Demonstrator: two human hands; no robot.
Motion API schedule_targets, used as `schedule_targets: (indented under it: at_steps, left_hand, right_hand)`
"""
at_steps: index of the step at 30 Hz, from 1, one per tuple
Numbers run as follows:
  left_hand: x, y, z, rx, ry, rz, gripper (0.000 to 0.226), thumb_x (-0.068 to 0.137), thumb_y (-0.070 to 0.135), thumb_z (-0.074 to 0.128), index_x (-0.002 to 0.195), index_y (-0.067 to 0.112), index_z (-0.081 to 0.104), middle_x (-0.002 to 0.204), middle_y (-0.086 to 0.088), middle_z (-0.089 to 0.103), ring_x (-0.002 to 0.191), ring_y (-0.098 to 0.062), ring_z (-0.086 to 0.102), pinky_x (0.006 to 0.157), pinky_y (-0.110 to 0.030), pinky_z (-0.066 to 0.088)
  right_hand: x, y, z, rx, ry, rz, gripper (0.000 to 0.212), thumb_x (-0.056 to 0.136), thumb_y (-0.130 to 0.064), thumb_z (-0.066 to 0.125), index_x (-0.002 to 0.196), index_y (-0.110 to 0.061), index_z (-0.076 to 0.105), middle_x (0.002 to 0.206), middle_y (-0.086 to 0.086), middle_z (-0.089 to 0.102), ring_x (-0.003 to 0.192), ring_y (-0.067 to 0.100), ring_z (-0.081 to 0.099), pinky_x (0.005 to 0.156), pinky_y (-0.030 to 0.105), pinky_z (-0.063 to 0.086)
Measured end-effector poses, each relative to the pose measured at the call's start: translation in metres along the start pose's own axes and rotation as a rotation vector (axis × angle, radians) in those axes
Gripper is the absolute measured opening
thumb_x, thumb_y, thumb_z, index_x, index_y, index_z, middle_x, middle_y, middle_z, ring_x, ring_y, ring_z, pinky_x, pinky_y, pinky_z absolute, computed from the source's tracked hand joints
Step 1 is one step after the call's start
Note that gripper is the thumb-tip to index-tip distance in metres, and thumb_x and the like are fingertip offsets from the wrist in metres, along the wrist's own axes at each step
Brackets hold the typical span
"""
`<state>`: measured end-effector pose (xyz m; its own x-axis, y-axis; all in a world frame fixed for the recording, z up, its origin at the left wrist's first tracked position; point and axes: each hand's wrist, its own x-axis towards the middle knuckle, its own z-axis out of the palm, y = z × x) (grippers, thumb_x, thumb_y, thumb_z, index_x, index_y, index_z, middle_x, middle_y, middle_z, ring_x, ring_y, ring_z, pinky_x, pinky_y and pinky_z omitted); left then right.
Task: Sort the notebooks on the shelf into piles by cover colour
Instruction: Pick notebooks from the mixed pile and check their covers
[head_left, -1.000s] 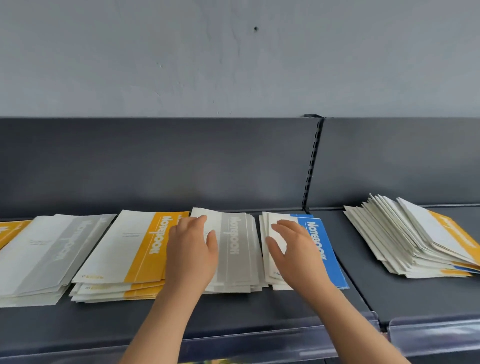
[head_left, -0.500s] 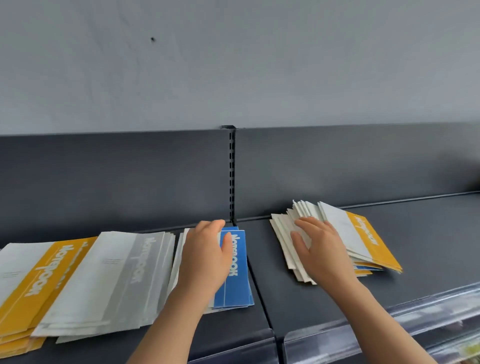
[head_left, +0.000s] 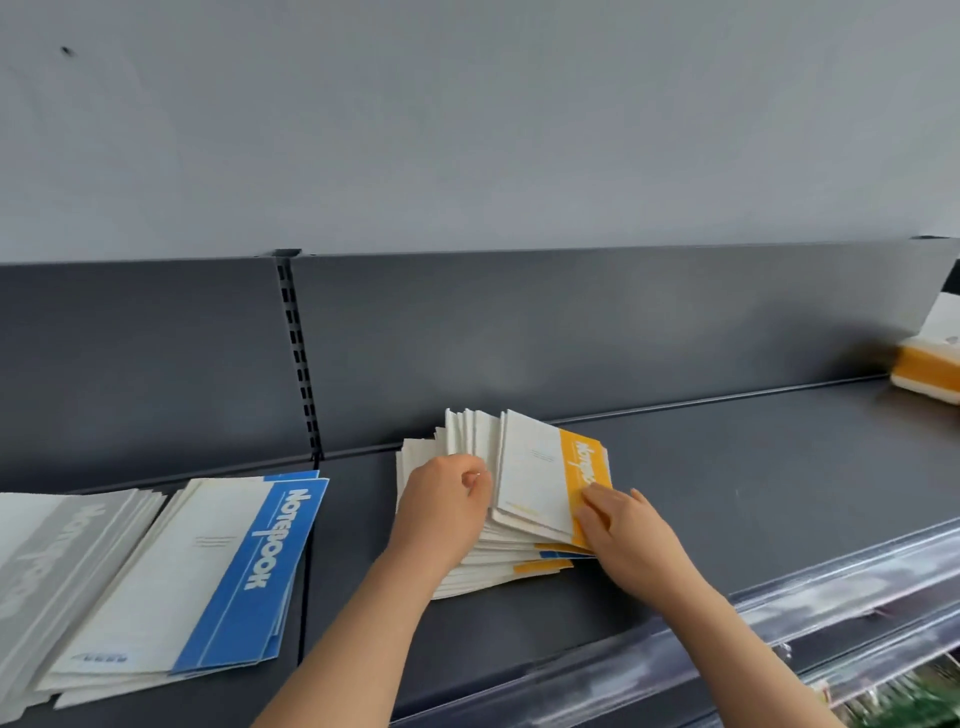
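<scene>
A fanned mixed pile of notebooks lies mid-shelf, with orange and blue edges showing low in it. Its top notebook is white with an orange strip. My left hand sits on the pile's left part, fingers curled, fingertips pinching at the top notebook's left edge. At the orange strip, my right hand grips the top notebook's right edge. To the left lie a blue-cover pile and a grey-cover pile.
The dark shelf has a back panel with a slotted upright and a clear plastic front rail. At the far right edge stands a white and orange stack.
The view has swung further right. My left hand left the blue pile and came onto the mixed pile. My right hand moved from the pile's left part to the orange strip.
</scene>
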<state>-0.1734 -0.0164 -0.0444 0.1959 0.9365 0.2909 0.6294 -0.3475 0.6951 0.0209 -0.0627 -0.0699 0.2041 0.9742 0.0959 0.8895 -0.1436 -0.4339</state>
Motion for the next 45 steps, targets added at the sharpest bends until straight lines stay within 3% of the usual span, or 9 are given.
schedule_targets:
  at_steps: [7,11,13,16,26,31,37,41,45]
  left_hand:
    - [0.007,0.004,0.012,0.054,0.040,-0.111,0.038,0.085,0.028,0.061,0.058,0.010,0.041,0.048,0.001,0.038,0.047,-0.016,0.032,0.051,-0.028,0.031]
    - [0.007,0.003,0.006,0.036,0.054,-0.220,0.011,0.085,0.022,0.061,0.079,0.014,0.059,0.073,0.000,0.067,0.065,-0.017,0.059,0.063,-0.030,0.048]
    - [0.004,0.002,0.002,0.006,0.067,-0.249,0.005,0.088,0.020,0.058,0.088,0.015,0.058,0.082,0.002,0.066,0.074,-0.014,0.062,0.063,-0.030,0.050]
    - [0.003,0.004,-0.003,-0.014,0.101,-0.272,0.007,0.090,0.017,0.052,0.092,0.010,0.051,0.084,-0.003,0.062,0.065,-0.015,0.054,0.051,-0.025,0.040]
    - [-0.001,0.011,-0.003,-0.017,0.107,-0.307,0.011,0.091,0.015,0.045,0.096,0.005,0.045,0.084,-0.003,0.054,0.063,-0.011,0.048,0.044,-0.021,0.033]
    - [-0.004,0.008,-0.003,-0.051,0.124,-0.342,0.012,0.094,0.013,0.043,0.104,0.006,0.044,0.094,-0.001,0.058,0.066,-0.009,0.054,0.042,-0.019,0.035]
    - [-0.014,0.002,-0.006,-0.162,0.146,-0.311,0.026,0.094,0.014,0.046,0.119,0.016,0.054,0.115,0.005,0.062,0.090,-0.010,0.060,0.041,-0.008,0.040]
    - [-0.026,-0.004,-0.020,-0.347,0.233,-0.331,0.027,0.096,0.014,0.047,0.121,0.022,0.049,0.111,0.009,0.060,0.088,-0.006,0.058,0.053,-0.013,0.047]
    - [-0.038,-0.017,-0.043,-0.403,0.311,-0.321,0.026,0.096,0.018,0.049,0.120,0.028,0.047,0.114,0.012,0.059,0.097,-0.010,0.060,0.057,-0.015,0.049]
  right_hand:
    - [-0.006,-0.003,-0.005,0.102,-0.040,-0.243,0.041,0.102,-0.027,0.029,0.143,-0.023,0.038,0.152,-0.010,0.029,0.143,0.011,0.018,0.113,0.018,0.002]
    - [-0.003,0.001,-0.002,0.191,-0.042,-0.248,0.039,0.102,-0.027,0.032,0.138,-0.022,0.046,0.146,-0.011,0.040,0.138,0.009,0.026,0.115,0.022,0.007]
    - [0.000,0.009,0.000,0.231,0.045,-0.178,0.031,0.101,-0.028,0.034,0.113,-0.019,0.060,0.119,-0.005,0.061,0.114,0.013,0.050,0.112,0.033,0.029]
    - [0.005,0.018,0.004,0.155,0.095,-0.066,0.032,0.100,-0.029,0.031,0.081,-0.016,0.053,0.078,-0.001,0.059,0.078,0.014,0.055,0.114,0.039,0.025]
    - [-0.006,0.001,-0.001,0.283,-0.041,-0.170,0.039,0.102,-0.025,0.030,0.138,-0.019,0.044,0.148,-0.006,0.038,0.144,0.019,0.015,0.119,0.035,0.011]
    - [-0.011,-0.009,-0.005,0.367,-0.095,-0.188,0.037,0.103,-0.022,0.029,0.136,-0.023,0.045,0.141,-0.009,0.043,0.145,0.023,0.012,0.118,0.035,0.014]
    - [-0.009,-0.017,-0.008,0.395,-0.012,-0.130,0.031,0.099,-0.028,0.041,0.126,-0.018,0.052,0.121,-0.002,0.055,0.115,0.018,0.048,0.099,0.030,0.040]
    - [-0.005,-0.037,-0.005,0.361,-0.045,-0.088,0.045,0.097,-0.038,0.043,0.137,-0.018,0.041,0.136,0.002,0.050,0.124,0.023,0.047,0.113,0.042,0.030]
    - [-0.003,-0.070,0.004,0.414,-0.014,-0.170,0.044,0.095,-0.037,0.047,0.134,-0.017,0.045,0.110,-0.008,0.055,0.111,0.017,0.052,0.112,0.042,0.031]
